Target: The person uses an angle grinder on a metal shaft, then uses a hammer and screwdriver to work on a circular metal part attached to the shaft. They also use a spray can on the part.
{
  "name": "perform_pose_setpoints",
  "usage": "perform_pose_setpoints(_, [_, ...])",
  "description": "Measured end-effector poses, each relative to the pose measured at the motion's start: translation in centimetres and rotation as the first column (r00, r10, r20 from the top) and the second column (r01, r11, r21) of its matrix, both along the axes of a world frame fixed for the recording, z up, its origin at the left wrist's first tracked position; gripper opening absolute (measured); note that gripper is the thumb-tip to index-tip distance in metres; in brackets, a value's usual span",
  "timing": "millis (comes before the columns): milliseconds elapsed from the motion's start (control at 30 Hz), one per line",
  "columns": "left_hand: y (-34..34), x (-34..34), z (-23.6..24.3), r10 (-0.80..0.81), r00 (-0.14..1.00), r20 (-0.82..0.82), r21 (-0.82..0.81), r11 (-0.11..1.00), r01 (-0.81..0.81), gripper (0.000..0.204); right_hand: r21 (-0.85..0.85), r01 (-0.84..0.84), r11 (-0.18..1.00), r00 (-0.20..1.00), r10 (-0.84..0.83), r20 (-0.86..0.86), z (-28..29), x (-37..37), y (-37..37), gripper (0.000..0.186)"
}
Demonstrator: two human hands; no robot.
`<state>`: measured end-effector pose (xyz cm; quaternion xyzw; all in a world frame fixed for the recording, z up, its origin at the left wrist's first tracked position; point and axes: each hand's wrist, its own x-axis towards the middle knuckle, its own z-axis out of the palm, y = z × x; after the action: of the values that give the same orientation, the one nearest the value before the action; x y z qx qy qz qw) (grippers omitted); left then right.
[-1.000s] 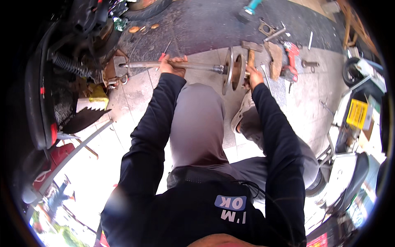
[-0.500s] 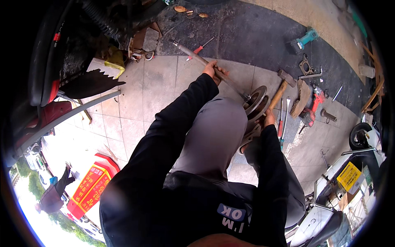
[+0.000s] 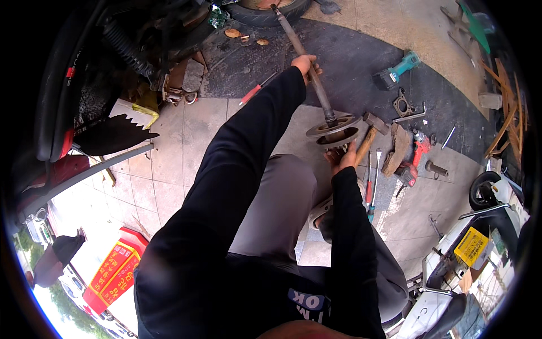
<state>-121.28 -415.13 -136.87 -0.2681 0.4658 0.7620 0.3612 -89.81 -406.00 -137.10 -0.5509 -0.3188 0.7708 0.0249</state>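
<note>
My left hand [image 3: 305, 65] is closed round a long worn metal axle shaft [image 3: 321, 95], which slants from the far top down to the middle. Two round metal discs [image 3: 324, 131], spaced apart, sit at the shaft's near end. Fingers of my right hand [image 3: 342, 159] hold the lower disc's near rim from beneath; some fingertips are hidden by it. Just right of that hand lies a hammer [image 3: 366, 146] with a wooden handle and a blocky metal head.
Right of the hammer lie screwdrivers [image 3: 369, 189], a wood chunk [image 3: 399, 148], a red power tool [image 3: 419, 152] and a metal bolt [image 3: 436, 168]. Farther off are a teal power tool [image 3: 402, 68] and a gasket-like plate [image 3: 402, 105]. A red screwdriver [image 3: 251, 94] and a tire [image 3: 271, 16] are beyond my left arm.
Both hands have carried the shaft with its discs forward and tilted it steeper, away from my knee. My right hand has shifted from beside the hammer handle to beneath the lower disc.
</note>
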Motion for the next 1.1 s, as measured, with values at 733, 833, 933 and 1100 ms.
perform_pose_setpoints(733, [-20.9,5.9,-9.5,-0.908,0.408,0.091,-0.987,-0.138,-0.086,0.049,0.177,-0.204,0.963,0.967,0.170,0.190,2.8,0.8,0.7,0.068])
perform_pose_setpoints(833, [-20.8,6.2,-10.0,-0.904,0.426,0.042,-0.991,-0.090,-0.094,0.041,0.319,-0.522,0.791,0.840,0.410,0.356,5.3,1.8,5.3,0.060])
perform_pose_setpoints(933, [-17.6,7.4,-9.1,-0.915,0.382,-0.128,-0.992,0.122,-0.041,0.042,0.324,-0.873,0.364,0.487,0.622,0.613,9.2,5.7,14.7,0.056])
perform_pose_setpoints(1100, [-18.1,7.6,-8.8,-0.579,0.809,-0.097,-0.593,0.687,0.420,0.038,0.268,-0.839,-0.473,-0.007,0.502,0.865,9.7,12.0,26.1,0.057])
